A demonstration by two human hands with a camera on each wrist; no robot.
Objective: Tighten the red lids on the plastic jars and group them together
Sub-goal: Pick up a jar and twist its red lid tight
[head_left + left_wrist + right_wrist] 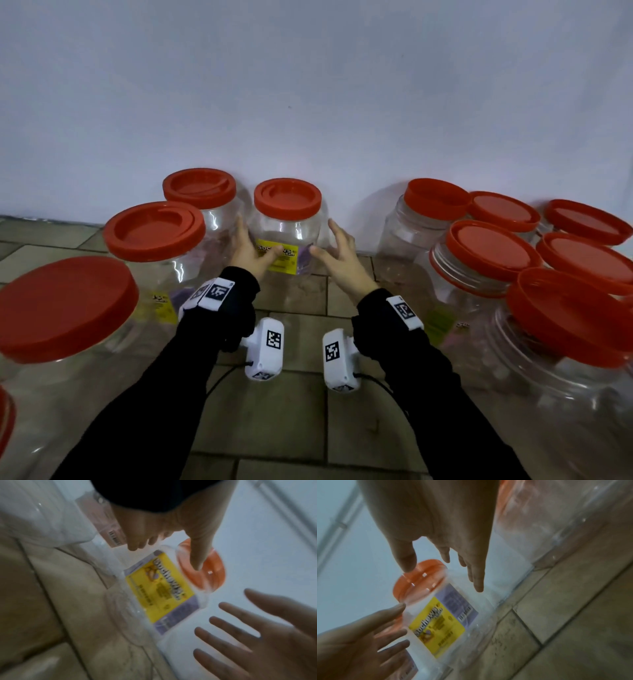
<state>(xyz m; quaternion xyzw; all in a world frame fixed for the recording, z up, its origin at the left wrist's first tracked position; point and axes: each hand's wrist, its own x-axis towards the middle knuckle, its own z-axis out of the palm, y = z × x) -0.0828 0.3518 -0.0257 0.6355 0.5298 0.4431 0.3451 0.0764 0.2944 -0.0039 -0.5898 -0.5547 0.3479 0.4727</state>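
Observation:
A clear plastic jar [287,236] with a red lid [287,199] and a yellow label stands upright on the tiled floor against the white wall. My left hand [248,245] lies flat against its left side, thumb over the label, fingers straight. My right hand [334,246] hovers by its right side with fingers spread; contact is unclear. The left wrist view shows the jar [159,588] and lid [205,572] blurred between my left hand [164,545] and right hand [257,635]. In the right wrist view the jar [436,626] sits between my right hand [443,566] and left hand [368,635].
Three red-lidded jars stand on the left, the nearest large one [65,308], then one [154,233] and one [199,189] by the wall. Several more red-lidded jars [489,250] crowd the right side. Bare tiled floor [294,418] lies between my forearms.

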